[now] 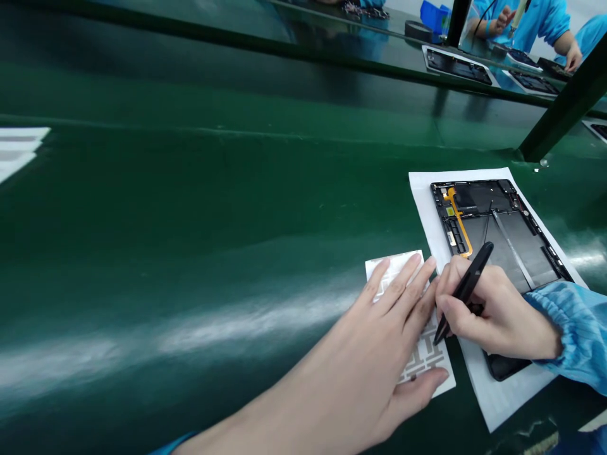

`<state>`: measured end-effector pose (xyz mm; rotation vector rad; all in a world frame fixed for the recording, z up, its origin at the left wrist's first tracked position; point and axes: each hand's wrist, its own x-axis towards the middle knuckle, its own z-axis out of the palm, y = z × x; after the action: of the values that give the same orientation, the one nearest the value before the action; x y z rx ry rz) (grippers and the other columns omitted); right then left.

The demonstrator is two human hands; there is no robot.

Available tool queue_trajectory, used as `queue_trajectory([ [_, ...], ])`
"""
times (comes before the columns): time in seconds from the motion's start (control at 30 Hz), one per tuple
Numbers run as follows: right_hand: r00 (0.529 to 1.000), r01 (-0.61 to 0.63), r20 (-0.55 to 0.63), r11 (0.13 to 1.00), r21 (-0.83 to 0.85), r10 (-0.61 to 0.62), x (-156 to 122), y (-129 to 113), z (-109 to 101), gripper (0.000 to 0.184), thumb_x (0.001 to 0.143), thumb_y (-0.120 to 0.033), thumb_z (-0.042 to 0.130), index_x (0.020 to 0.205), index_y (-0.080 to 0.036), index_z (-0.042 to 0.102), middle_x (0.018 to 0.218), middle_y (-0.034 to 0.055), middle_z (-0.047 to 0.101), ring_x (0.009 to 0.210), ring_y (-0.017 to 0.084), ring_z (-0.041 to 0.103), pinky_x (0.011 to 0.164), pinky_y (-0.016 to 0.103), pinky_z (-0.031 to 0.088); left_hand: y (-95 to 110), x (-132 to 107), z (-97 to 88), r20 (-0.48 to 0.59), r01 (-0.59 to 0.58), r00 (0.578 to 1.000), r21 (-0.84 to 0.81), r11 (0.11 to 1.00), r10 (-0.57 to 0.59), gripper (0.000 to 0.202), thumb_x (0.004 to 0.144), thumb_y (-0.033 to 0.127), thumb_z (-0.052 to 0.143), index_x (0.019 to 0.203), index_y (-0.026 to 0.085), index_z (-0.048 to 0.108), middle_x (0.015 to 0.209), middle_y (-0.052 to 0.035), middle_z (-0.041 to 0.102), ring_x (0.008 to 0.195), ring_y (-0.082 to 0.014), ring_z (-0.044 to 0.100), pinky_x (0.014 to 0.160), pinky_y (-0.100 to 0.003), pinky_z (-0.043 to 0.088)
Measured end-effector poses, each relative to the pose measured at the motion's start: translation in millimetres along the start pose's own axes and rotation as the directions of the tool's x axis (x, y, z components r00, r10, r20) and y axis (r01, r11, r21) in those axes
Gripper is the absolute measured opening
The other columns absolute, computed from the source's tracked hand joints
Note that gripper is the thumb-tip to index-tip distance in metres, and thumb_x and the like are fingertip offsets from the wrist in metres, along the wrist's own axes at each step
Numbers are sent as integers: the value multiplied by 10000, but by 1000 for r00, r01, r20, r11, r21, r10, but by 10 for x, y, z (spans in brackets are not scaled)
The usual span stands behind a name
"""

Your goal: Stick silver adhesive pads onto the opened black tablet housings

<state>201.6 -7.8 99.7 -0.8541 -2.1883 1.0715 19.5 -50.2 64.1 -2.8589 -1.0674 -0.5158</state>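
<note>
Over the near-left side of the uncovered tablet (526, 243), our right hand (497, 309) has its fingers pinched tight round a slim black tool (469, 281). Down goes the tip to a patterned white sheet (427, 357), just left of the tablet; whether it touches the surface, we can't tell! Our left hand (374, 341) lies flat across that same sheet, palm down, fingers slightly parted, thumb out wide at the near end.

Now the tablet itself: it rests back-side open on a white backing sheet (490, 398), our right hand covering its near-left stretch. Along its left side we spot an orange ribbon cable (462, 230), a yellow label (450, 212) and a white label (451, 239), the print on both too small for us to read. A silver strip (512, 246) runs slantwise over its grey interior.

Left of the tablet stretches the green tabletop (190, 208), with white strips (19, 148) far off at its edge. Beyond the tablet stands a dark green post (557, 117), and past that, more tablets (458, 65), a blue bin (432, 18) and a blue-sleeved co-worker (535, 28).
</note>
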Motion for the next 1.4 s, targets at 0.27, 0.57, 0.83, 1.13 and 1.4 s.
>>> queue_trajectory([
  [0.27, 999, 33, 20, 996, 80, -35, 37, 83, 26, 196, 907, -236, 469, 716, -203, 440, 693, -7, 512, 533, 103, 550, 475, 207, 450, -54, 15, 49, 64, -6, 998, -29, 1000, 8, 720, 923, 482, 426, 1456, 34, 244, 1467, -211, 363, 1373, -369, 304, 1080, -517, 317],
  [0.57, 867, -149, -426, 950, 275, 260, -656, -239, -104, 165, 877, -307, 650, 787, -184, 586, 788, 13, 597, 703, 144, 650, 628, 242, 567, -79, -46, 103, -109, -112, 989, -94, 989, 102, 454, 977, 350, 349, 1355, 114, 432, 1418, -163, 435, 1353, -326, 333, 1089, -513, 320],
  [0.83, 451, -357, -777, 887, 294, 439, -905, -153, 361, 230, 784, -341, 719, 634, -196, 622, 582, 4, 631, 516, 141, 620, 448, 195, 521, 107, 134, -133, -22, -321, 945, -281, 905, 328, 314, 980, 183, 361, 1082, 142, 655, 1044, -62, 698, 997, -221, 612, 945, -360, 501],
  [1.13, 315, -280, -788, 845, 456, 529, -987, -235, 533, 229, 813, -340, 717, 683, -213, 576, 624, -16, 600, 541, 118, 616, 509, 178, 543, 98, 153, -115, -35, -326, 942, -316, 891, 333, 355, 986, 153, 322, 1051, 142, 671, 1013, -57, 697, 953, -208, 598, 883, -343, 504],
  [1.4, 366, -277, -850, 917, 288, 378, -1016, -184, 595, 205, 852, -235, 663, 679, -216, 553, 629, -10, 576, 544, 120, 545, 516, 203, 490, 106, 64, -34, -49, -267, 962, -367, 891, 268, 407, 1021, 201, 237, 1138, 176, 626, 1056, -19, 667, 1043, -218, 529, 981, -374, 384],
])
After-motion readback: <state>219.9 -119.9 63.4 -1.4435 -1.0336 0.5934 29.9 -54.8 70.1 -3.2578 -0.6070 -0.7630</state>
